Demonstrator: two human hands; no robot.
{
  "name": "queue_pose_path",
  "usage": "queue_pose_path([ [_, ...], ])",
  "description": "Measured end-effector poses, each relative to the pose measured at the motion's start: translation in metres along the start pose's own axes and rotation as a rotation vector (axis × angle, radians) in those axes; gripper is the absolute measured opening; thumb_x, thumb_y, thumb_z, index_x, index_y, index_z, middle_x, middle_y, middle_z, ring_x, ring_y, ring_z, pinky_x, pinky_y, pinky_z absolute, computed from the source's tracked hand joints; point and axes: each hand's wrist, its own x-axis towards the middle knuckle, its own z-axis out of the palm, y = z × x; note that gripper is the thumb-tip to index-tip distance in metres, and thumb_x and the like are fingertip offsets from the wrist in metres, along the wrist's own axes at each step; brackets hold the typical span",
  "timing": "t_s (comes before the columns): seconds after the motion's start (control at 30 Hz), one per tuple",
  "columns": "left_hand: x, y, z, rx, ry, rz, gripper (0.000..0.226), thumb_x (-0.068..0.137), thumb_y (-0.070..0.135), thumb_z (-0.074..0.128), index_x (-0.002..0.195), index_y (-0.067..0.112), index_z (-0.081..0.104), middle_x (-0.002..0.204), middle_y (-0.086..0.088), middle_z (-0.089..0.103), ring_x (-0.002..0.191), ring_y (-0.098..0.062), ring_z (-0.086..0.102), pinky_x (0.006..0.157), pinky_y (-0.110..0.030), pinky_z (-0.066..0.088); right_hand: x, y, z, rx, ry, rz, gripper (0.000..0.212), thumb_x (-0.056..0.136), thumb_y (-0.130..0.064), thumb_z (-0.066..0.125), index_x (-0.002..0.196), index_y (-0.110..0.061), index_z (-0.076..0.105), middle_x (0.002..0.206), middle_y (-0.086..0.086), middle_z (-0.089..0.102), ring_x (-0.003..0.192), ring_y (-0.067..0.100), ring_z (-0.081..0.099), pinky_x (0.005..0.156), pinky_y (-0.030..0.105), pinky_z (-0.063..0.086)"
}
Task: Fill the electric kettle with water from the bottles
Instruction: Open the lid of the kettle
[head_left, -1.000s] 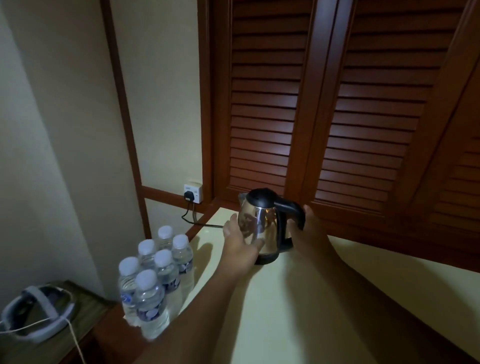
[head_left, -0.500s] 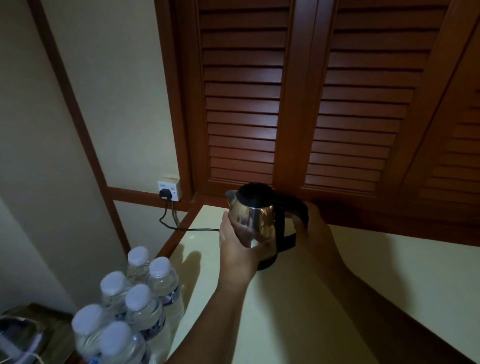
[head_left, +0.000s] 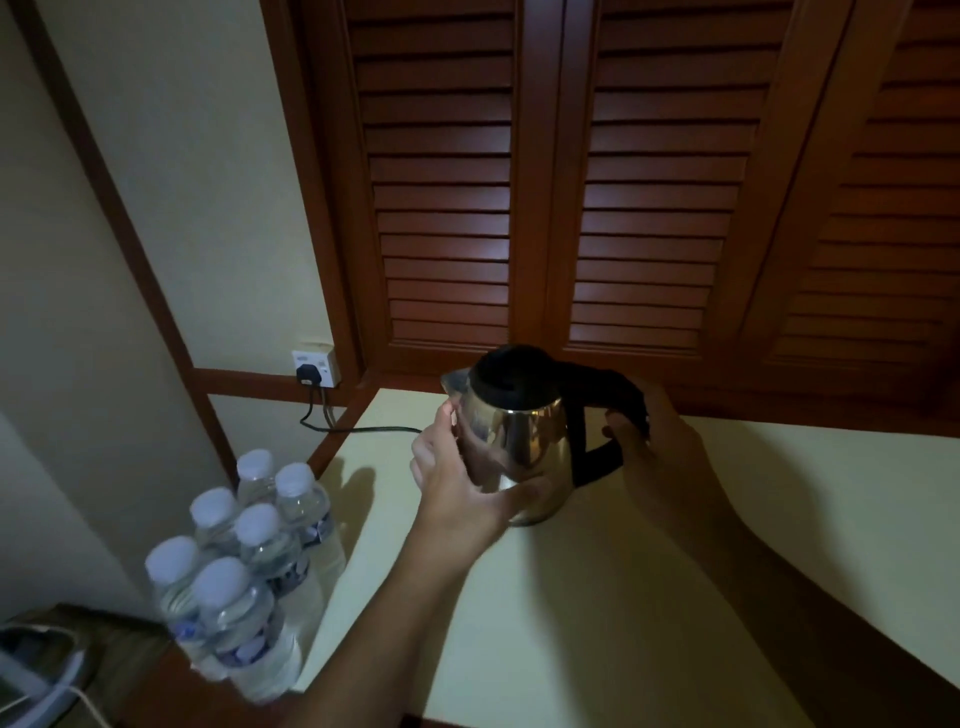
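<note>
Electric kettle (head_left: 511, 436), polished steel with closed black lid, upright on the cream countertop (head_left: 623, 571), gripped by left hand (head_left: 457, 483) around its body and right hand (head_left: 660, 441) on its black handle; capped clear water bottles (head_left: 244, 577) at eight o'clock, nearer the left hand.

Cream table (head_left: 597, 597), kettle (head_left: 519, 436), bottle pack (head_left: 249, 571)
</note>
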Motion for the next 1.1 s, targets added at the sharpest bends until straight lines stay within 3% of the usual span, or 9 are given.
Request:
queue_pose_path([
  [0.17,-0.059,0.005,0.009,0.044,-0.044,-0.053,0.143,0.061,0.052,0.099,0.164,0.042,0.001,0.153,0.017,0.015,0.154,-0.018,0.015,0.116,-0.030,0.023,-0.049,0.015,-0.022,-0.015,-0.054,0.037,0.038,0.104,-0.021,0.053,0.138,-0.034,0.046,0.118,-0.004,0.066,0.107,0.016,0.066,0.092,0.033,0.049],
  [0.27,-0.090,0.005,0.014,0.044,-0.052,-0.078,0.138,0.065,0.044,0.100,0.165,0.036,0.004,0.163,0.012,0.014,0.155,-0.017,0.018,0.113,-0.025,0.025,-0.072,0.024,-0.027,-0.003,-0.097,0.067,0.035,0.104,-0.022,0.052,0.137,-0.032,0.046,0.114,-0.001,0.067,0.105,0.020,0.067,0.092,0.034,0.051],
  [0.4,-0.111,0.002,0.015,-0.034,-0.100,-0.101,0.131,0.066,0.031,0.101,0.161,0.039,0.012,0.157,0.014,0.033,0.149,-0.011,0.034,0.103,-0.010,0.036,-0.093,0.024,-0.034,0.000,-0.136,0.057,0.038,0.104,-0.022,0.052,0.140,-0.034,0.045,0.117,-0.004,0.066,0.109,0.016,0.064,0.092,0.031,0.046],
  [0.57,-0.111,0.000,0.011,0.002,-0.138,-0.086,0.132,0.062,0.041,0.102,0.162,0.044,0.014,0.165,0.011,0.034,0.150,-0.013,0.036,0.099,-0.011,0.042,-0.103,0.017,-0.044,-0.010,-0.191,0.063,0.041,0.107,-0.032,0.044,0.148,-0.037,0.040,0.129,-0.007,0.062,0.117,0.015,0.060,0.097,0.029,0.043],
  [0.67,-0.113,-0.003,0.014,0.022,-0.136,-0.067,0.120,0.066,0.043,0.100,0.157,0.046,0.023,0.156,0.015,0.045,0.144,-0.010,0.047,0.114,-0.029,0.048,-0.094,-0.011,-0.044,-0.097,-0.101,-0.003,0.046,0.105,-0.048,0.040,0.145,-0.028,0.051,0.130,-0.003,0.065,0.120,0.020,0.061,0.094,0.028,0.042],
  [0.77,-0.122,-0.009,0.018,0.025,-0.148,-0.045,0.101,0.079,0.037,0.092,0.156,0.043,0.027,0.148,0.018,0.053,0.137,-0.005,0.055,0.115,-0.041,0.051,-0.078,-0.052,-0.033,-0.324,-0.063,-0.160,0.059,0.097,-0.065,0.045,0.141,-0.026,0.055,0.136,-0.004,0.064,0.121,0.019,0.061,0.098,0.034,0.048],
  [0.87,-0.130,-0.014,0.019,0.033,-0.140,-0.053,0.100,0.084,0.040,0.087,0.159,0.047,0.021,0.151,0.022,0.051,0.139,-0.002,0.053,0.118,-0.040,0.048,-0.062,-0.084,-0.012,-0.608,-0.080,-0.275,0.063,0.092,-0.071,0.045,0.119,-0.019,0.068,0.111,0.002,0.072,0.101,0.025,0.064,0.079,0.033,0.051],
  [0.93,-0.131,-0.016,0.018,0.052,-0.134,-0.071,0.107,0.082,0.049,0.086,0.161,0.050,0.015,0.156,0.021,0.048,0.142,-0.005,0.051,0.119,-0.039,0.046,-0.055,-0.098,-0.001,-0.713,-0.093,-0.291,0.057,0.092,-0.067,0.047,0.106,-0.015,0.067,0.095,0.004,0.069,0.092,0.026,0.062,0.067,0.032,0.045],
  [1.1,-0.130,-0.020,0.017,0.090,-0.131,-0.065,0.098,0.084,0.048,0.085,0.156,0.049,0.020,0.151,0.026,0.048,0.136,-0.001,0.051,0.113,-0.023,0.044,-0.042,-0.106,0.010,-0.724,-0.176,-0.178,0.027,0.093,-0.037,0.057,0.097,-0.012,0.064,0.088,0.005,0.061,0.095,0.027,0.059,0.070,0.033,0.048],
])
